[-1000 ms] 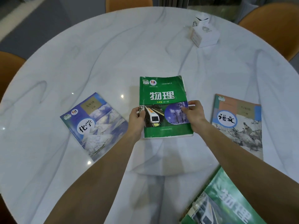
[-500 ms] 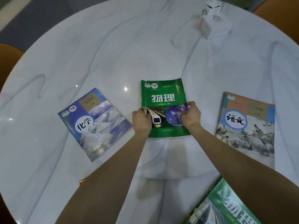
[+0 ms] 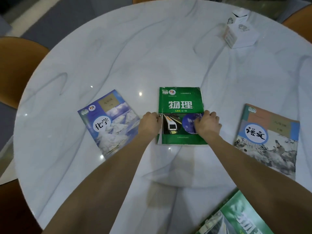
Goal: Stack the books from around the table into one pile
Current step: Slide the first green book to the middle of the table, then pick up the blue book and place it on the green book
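A green book [image 3: 181,102] lies flat at the middle of the round white marble table [image 3: 152,48]. My left hand [image 3: 149,123] grips its left edge and my right hand [image 3: 206,124] rests on its right side, fingers curled on the cover. A blue book [image 3: 109,122] with snowy mountains lies to the left, turned at an angle. To the right is a book [image 3: 268,139] with a pale painted cover. A second green book [image 3: 236,218] pokes in at the bottom right, partly cut off by the frame.
A white box [image 3: 239,33] stands at the far right of the table. Orange-brown chairs [image 3: 15,65] ring the table at the left, the back and the right corner.
Both hands stay on the green book, which has settled flat on the table. The view has shifted slightly, so the books sit further right and lower in frame.
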`<state>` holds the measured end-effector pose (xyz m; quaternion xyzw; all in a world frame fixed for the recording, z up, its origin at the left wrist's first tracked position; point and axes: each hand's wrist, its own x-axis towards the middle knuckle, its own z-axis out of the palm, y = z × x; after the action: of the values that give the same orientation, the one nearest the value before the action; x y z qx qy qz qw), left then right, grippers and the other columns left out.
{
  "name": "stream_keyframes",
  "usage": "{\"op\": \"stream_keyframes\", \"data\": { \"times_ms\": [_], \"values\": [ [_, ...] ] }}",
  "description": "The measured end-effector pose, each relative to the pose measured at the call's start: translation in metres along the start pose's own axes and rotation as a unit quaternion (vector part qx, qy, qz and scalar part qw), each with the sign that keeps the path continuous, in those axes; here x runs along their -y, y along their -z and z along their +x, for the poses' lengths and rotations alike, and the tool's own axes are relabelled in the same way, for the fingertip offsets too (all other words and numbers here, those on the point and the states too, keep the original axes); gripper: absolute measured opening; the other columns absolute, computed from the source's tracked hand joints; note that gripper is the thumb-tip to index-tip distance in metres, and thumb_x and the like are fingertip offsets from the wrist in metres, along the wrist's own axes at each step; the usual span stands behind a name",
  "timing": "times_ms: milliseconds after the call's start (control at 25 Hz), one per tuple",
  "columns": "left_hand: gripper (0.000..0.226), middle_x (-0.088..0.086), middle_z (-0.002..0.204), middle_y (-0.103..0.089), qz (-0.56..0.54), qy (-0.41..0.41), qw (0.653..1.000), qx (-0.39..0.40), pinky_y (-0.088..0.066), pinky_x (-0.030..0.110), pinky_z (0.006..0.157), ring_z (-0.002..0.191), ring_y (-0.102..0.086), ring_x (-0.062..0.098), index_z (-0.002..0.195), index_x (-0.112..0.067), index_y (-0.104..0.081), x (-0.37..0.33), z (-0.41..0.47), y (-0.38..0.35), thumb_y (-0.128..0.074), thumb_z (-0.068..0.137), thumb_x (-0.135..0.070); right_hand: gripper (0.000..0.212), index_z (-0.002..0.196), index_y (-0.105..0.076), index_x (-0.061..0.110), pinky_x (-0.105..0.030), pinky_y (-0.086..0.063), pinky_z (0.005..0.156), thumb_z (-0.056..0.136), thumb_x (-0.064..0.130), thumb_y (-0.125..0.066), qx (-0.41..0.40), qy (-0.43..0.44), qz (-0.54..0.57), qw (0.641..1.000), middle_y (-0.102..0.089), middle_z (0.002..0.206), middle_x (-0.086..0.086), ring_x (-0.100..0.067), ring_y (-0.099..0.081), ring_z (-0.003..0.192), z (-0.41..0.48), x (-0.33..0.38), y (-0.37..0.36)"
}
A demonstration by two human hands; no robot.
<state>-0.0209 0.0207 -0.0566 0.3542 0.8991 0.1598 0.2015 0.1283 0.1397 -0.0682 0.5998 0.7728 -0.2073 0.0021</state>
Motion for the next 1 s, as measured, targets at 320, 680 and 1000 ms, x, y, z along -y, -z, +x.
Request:
{"op": "stream_keyframes", "data": {
  "times_ms": [320,680,1000],
  "values": [
    [0.035,0.015,0.121,-0.059,0.17,-0.04,0.983,-0.061,-0.046,0.044,0.088,0.112,-0.054,0.033,0.116,-0.008,-0.06,0.057,-0.014,0.046,-0.039,0.096,-0.027,0.033,0.117,-0.055,0.003,-0.045,-0.047,0.093,0.093,0.024,-0.044,-0.011,0.207,-0.063,0.976,-0.056,0.119,-0.019,-0.034,-0.05,0.111,-0.023,0.053,0.012],
    [0.033,0.015,0.125,-0.051,0.212,0.046,0.974,-0.069,-0.042,0.042,0.091,0.119,-0.047,0.032,0.124,-0.009,-0.05,0.143,-0.034,0.092,-0.043,0.093,-0.02,0.035,0.123,-0.053,0.006,-0.04,-0.047,0.089,0.095,0.02,-0.04,0.044,0.398,-0.138,0.906,-0.059,0.122,-0.017,-0.034,-0.054,0.111,-0.05,0.181,-0.018],
    [0.035,0.017,0.122,-0.051,0.029,0.181,0.979,-0.09,-0.045,0.041,0.088,0.116,-0.047,0.033,0.121,-0.003,-0.047,0.198,-0.04,0.085,-0.049,0.093,-0.025,0.036,0.125,-0.047,0.006,-0.041,-0.044,0.09,0.096,0.025,-0.039,0.058,0.378,-0.223,0.897,-0.051,0.125,-0.016,-0.032,-0.048,0.115,-0.042,0.217,-0.068]
  ]
}}
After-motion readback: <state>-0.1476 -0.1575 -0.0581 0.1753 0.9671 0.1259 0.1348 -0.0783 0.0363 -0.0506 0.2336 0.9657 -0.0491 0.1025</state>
